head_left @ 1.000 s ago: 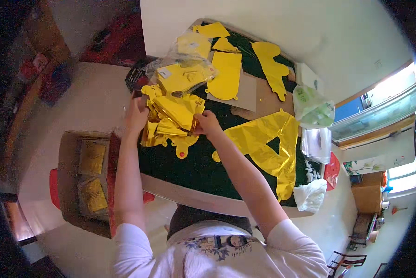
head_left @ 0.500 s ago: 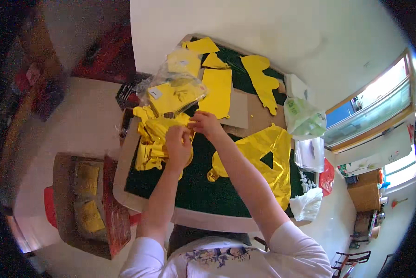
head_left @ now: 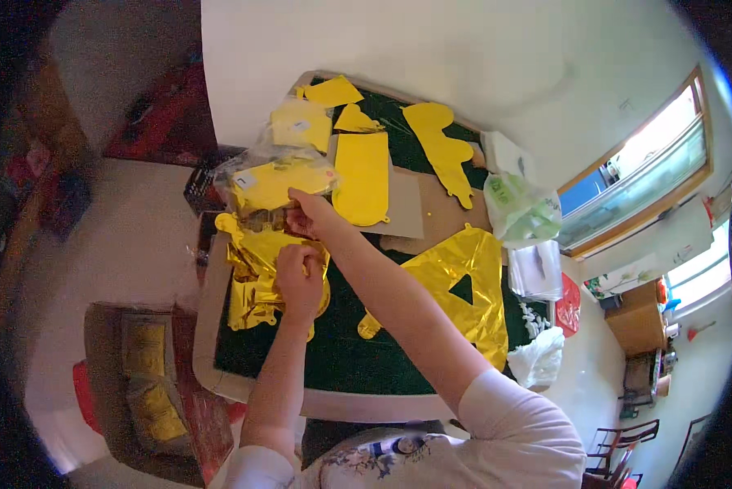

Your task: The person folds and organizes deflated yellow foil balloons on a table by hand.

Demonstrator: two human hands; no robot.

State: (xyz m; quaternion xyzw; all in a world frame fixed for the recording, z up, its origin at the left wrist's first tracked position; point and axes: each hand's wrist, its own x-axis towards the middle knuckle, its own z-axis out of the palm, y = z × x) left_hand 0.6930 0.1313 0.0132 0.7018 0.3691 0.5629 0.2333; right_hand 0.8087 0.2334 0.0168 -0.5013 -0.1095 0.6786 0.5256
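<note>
Left hand point(head_left: 301, 273) pressed flat on the crumpled gold foil pile point(head_left: 260, 273), fingers curled onto the top sheet, apparently pinching it. Right hand point(head_left: 307, 213) just above, fingertips closed on the edge of a clear bag of yellow pieces point(head_left: 280, 181) at the pile's far side. Pile lying on the green surface point(head_left: 333, 359) near its left edge, close to the drop toward the cardboard box point(head_left: 142, 371) below. Thin foil likely to tear or crease if tugged against the pinning hand; slick sheets liable to slide off that edge. Large gold foil letter point(head_left: 463, 293) resting well to the right.
</note>
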